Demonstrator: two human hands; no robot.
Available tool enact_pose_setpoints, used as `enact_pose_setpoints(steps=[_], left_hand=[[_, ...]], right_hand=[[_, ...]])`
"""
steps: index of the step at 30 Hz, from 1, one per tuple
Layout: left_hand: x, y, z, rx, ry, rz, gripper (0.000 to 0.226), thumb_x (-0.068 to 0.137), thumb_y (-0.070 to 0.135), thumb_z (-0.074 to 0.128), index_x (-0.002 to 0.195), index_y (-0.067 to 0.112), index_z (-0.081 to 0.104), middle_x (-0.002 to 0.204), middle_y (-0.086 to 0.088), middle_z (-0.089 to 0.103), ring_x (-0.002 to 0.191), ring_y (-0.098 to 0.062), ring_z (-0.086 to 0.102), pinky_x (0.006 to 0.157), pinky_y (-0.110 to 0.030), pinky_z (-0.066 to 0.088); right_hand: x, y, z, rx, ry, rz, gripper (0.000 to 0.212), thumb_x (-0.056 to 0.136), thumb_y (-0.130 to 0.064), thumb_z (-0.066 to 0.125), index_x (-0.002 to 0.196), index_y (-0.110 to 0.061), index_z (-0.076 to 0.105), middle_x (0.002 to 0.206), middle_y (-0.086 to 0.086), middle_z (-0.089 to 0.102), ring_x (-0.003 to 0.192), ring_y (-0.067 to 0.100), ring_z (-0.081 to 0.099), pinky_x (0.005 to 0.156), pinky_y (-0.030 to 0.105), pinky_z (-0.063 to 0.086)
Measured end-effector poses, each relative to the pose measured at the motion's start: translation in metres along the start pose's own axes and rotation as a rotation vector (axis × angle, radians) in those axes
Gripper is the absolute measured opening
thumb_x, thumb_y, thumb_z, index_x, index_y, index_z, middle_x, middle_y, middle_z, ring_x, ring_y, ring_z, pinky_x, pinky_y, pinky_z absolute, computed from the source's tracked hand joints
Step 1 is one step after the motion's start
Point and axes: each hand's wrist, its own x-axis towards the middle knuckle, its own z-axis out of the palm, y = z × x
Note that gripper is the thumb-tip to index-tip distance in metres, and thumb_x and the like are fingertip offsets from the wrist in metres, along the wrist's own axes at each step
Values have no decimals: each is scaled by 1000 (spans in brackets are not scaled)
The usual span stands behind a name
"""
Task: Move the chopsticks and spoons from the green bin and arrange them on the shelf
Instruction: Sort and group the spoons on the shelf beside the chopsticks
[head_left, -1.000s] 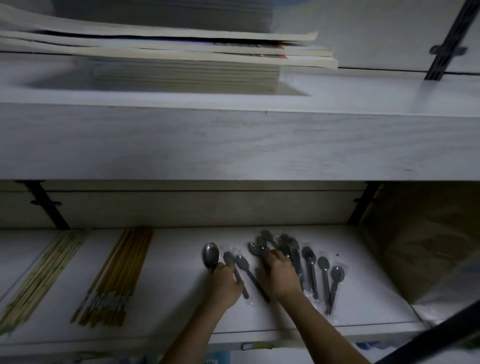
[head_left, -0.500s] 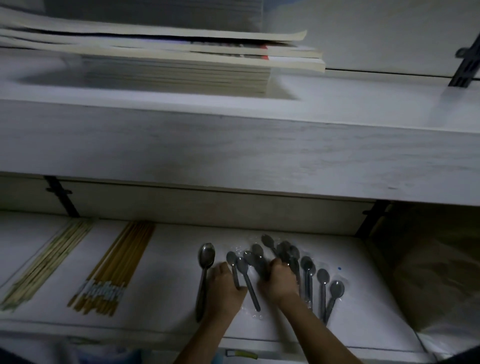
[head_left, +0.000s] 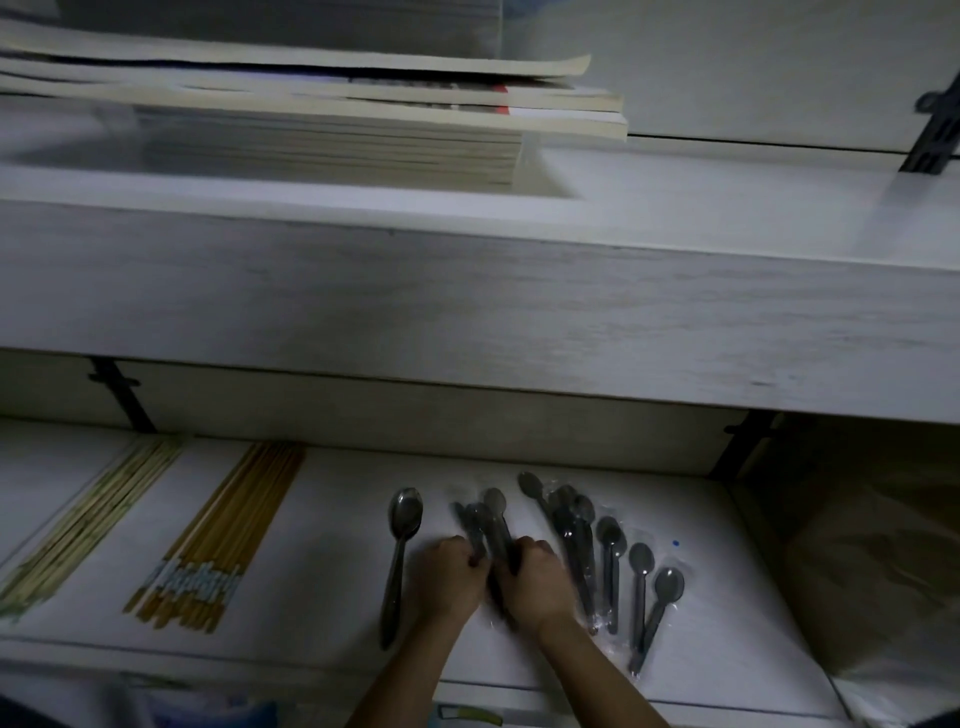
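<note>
With left hand (head_left: 449, 579) and right hand (head_left: 537, 582) side by side, gripped wrapped plastic spoons (head_left: 494, 514) at lower centre; judged them light, film-slick, best held by handles.

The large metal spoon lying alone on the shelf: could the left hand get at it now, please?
Probably yes: the metal spoon lies just beside the left hand with nothing between, though that hand grips wrapped spoons.

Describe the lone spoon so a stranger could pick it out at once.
On the lower shelf, look between the orange chopsticks and the left hand. The spoon lies alone there, bowl at the far end. Unlike the wrapped spoons further right, it is longer and unwrapped.
</note>
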Motion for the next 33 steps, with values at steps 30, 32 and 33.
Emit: enact_pose_setpoints(steps=[30, 32, 33], left_hand=[[-23, 49, -38, -1694, -43, -529, 11, 88, 0, 55, 78, 4, 55, 86, -13, 55, 76, -23, 58, 75, -31, 49], [-28, 53, -36, -1692, -40, -536, 15, 88, 1, 55, 75, 8, 54, 77, -9, 52, 70, -19, 55, 72, -27, 48], [-30, 53, -33, -1685, -71, -546, 16, 89, 4, 55, 74, 11, 53, 71, -7, 54, 66, -18, 56, 67, -26, 48]], right_hand=[[-45, -8, -22, 1117, 112, 148, 30, 97, -39, 37, 101, -18, 59, 110, 3, 60, 103, 18, 55, 96, 30, 41], [-46, -14, -19, 1362, 121, 315, 37, 99, -36, 30, 109, -11, 55, 112, 9, 57, 104, 21, 51, 90, 31, 40], [-47, -19, -19, 1422, 117, 360, 40, 100, -36, 28, 113, -8, 54, 112, 10, 57, 103, 22, 51, 86, 31, 41]])
